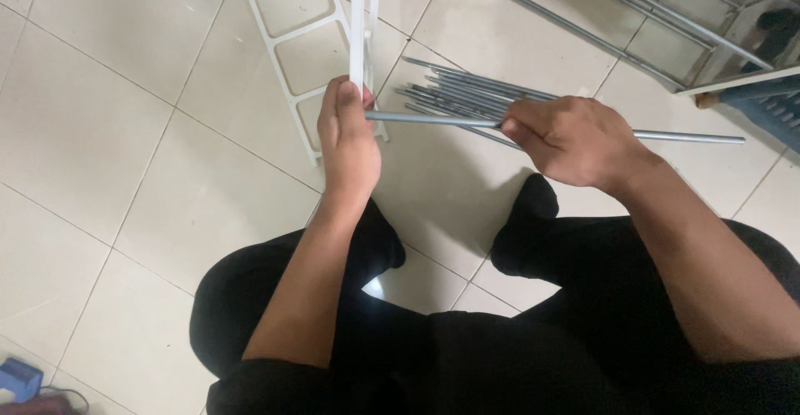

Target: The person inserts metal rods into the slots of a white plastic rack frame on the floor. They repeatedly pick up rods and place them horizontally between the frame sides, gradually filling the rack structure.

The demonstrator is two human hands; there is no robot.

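Tiles (pale, glossy) underlie rods and hands.

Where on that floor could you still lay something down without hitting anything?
Bare cream floor tiles lie open left of the left hand and the white plastic ladder-like frame. It is crowded ahead of the right hand, around the bundle of grey metal rods.

Cream floor tiles are seen throughout. A metal rack frame is set at top right, w/ a small blue object at bottom left.
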